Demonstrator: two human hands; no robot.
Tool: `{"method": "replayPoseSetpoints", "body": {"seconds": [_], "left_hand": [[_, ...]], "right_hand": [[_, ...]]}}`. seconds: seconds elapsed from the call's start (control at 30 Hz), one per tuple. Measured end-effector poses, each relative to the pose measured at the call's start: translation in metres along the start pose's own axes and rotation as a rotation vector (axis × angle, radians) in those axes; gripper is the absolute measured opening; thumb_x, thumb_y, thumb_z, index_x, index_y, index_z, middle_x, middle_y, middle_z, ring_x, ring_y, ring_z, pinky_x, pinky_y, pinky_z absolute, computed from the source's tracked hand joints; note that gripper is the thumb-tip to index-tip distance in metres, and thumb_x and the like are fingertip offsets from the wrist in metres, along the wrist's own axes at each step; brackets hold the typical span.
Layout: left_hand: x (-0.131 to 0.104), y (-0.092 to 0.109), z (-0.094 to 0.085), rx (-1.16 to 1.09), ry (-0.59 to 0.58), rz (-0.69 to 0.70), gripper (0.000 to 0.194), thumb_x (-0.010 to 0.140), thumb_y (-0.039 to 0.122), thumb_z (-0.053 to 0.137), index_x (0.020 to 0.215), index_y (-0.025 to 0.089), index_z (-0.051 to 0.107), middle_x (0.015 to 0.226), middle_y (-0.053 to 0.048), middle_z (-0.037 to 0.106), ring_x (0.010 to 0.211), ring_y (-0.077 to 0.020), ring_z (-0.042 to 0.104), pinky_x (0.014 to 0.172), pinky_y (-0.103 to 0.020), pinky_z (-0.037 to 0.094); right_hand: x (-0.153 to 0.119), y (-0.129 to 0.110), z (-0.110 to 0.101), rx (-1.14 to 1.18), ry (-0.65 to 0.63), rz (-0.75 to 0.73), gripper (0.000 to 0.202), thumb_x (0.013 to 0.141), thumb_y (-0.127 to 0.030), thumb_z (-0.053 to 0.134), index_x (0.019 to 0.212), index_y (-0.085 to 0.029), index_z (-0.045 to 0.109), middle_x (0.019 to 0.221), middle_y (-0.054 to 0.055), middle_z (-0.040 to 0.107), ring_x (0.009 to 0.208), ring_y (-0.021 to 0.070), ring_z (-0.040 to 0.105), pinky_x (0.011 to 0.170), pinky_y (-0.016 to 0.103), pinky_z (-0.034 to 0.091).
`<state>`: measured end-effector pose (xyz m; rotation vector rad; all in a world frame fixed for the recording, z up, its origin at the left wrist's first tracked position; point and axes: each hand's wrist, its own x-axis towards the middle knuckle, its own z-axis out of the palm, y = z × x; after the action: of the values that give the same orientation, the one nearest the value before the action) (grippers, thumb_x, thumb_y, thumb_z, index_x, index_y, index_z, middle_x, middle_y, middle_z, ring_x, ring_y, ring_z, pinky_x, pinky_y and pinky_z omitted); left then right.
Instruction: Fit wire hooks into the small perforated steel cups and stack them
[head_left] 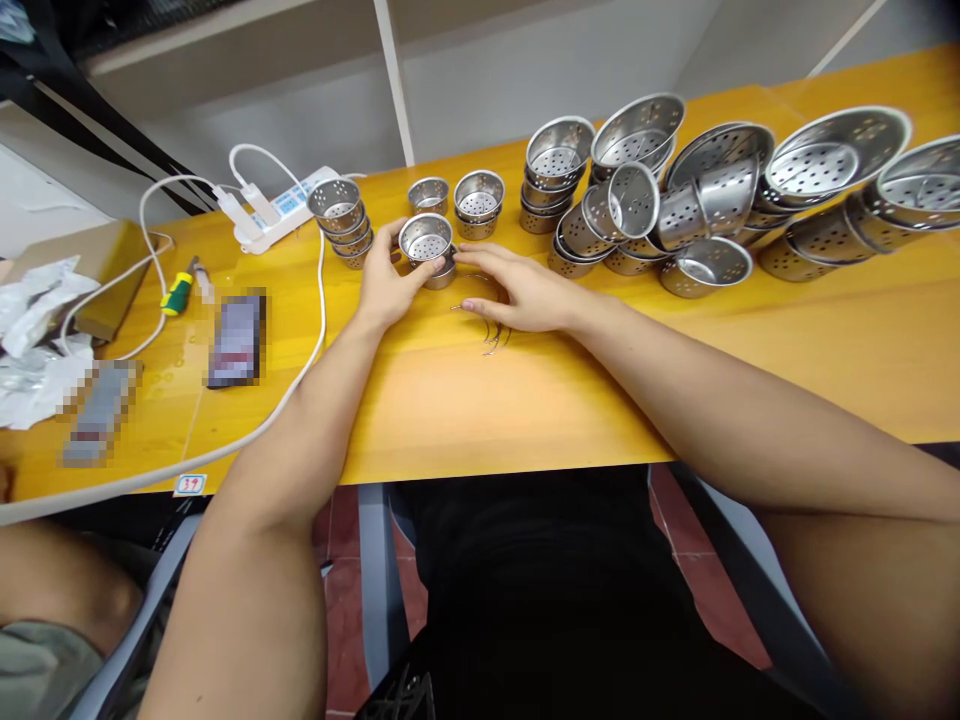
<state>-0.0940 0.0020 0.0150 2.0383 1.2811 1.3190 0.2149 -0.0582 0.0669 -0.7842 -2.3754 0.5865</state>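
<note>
My left hand (388, 280) curves around a small stack of perforated metal cups (426, 238), thumb on the near side and fingers on the far left. To its right, my right hand (525, 288) has its fingers stretched out and the thumb apart. Its fingertips reach the right side of that stack; whether they touch it I cannot tell. Thin curved metal wires (493, 338) lie on the table below the right hand, partly hidden by it. Just behind the held stack are a single small cup (429, 194) and another short stack of cups (479, 200).
A cup stack (340, 215) stands at left beside a white power strip (285, 212). Many larger perforated cups (645, 190) fill the back right. At left lie two blurred phones (238, 340), a screwdriver (178, 294) and a white cable (321, 320). Another person's leg (64, 575) shows lower left.
</note>
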Motion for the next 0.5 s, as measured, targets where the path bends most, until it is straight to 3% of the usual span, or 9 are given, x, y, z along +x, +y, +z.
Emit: {"method": "replayPoseSetpoints", "body": {"seconds": [0.1, 0.17, 0.33, 0.4, 0.5], "left_hand": [[-0.002, 0.008, 0.001, -0.037, -0.051, -0.025, 0.116, 0.068, 0.103, 0.091, 0.151, 0.028, 0.061, 0.16, -0.017, 0.073, 0.15, -0.039, 0.074, 0.13, -0.061, 0.062], [-0.003, 0.013, 0.002, -0.049, -0.067, -0.028, 0.117, 0.066, 0.103, 0.092, 0.15, 0.027, 0.063, 0.157, -0.018, 0.075, 0.146, -0.0391, 0.076, 0.128, -0.062, 0.064], [-0.002, 0.001, 0.003, -0.043, -0.054, -0.058, 0.123, 0.064, 0.104, 0.092, 0.154, 0.027, 0.059, 0.16, -0.019, 0.072, 0.145, -0.0415, 0.076, 0.126, -0.065, 0.065], [0.0, -0.012, 0.001, -0.002, -0.013, -0.056, 0.126, 0.067, 0.102, 0.093, 0.161, 0.028, 0.053, 0.17, -0.021, 0.065, 0.158, -0.0442, 0.067, 0.135, -0.068, 0.058], [0.002, -0.024, -0.002, 0.059, 0.048, 0.002, 0.13, 0.075, 0.101, 0.088, 0.172, 0.028, 0.042, 0.184, -0.022, 0.051, 0.179, -0.0472, 0.044, 0.153, -0.071, 0.036]], "right_hand": [[-0.001, -0.001, -0.002, -0.027, 0.1, 0.031, 0.075, 0.11, -0.06, 0.071, 0.174, -0.023, 0.06, 0.178, 0.022, 0.058, 0.168, 0.0432, 0.057, 0.142, 0.069, 0.047], [0.0, 0.001, -0.005, -0.039, 0.159, 0.069, 0.073, 0.109, -0.057, 0.072, 0.173, -0.023, 0.06, 0.182, 0.023, 0.053, 0.169, 0.0444, 0.056, 0.141, 0.07, 0.049], [0.005, 0.015, -0.011, -0.067, 0.158, 0.101, 0.089, 0.107, -0.052, 0.075, 0.187, -0.03, 0.043, 0.195, 0.013, 0.039, 0.184, 0.0462, 0.032, 0.151, 0.077, 0.028], [0.007, 0.021, -0.01, -0.074, 0.127, 0.102, 0.096, 0.104, -0.051, 0.078, 0.189, -0.029, 0.038, 0.195, 0.013, 0.04, 0.185, 0.0469, 0.03, 0.152, 0.077, 0.024], [0.007, 0.027, -0.007, -0.097, 0.109, 0.115, 0.098, 0.103, -0.048, 0.079, 0.189, -0.022, 0.038, 0.191, 0.021, 0.045, 0.179, 0.048, 0.041, 0.15, 0.074, 0.031]]}}
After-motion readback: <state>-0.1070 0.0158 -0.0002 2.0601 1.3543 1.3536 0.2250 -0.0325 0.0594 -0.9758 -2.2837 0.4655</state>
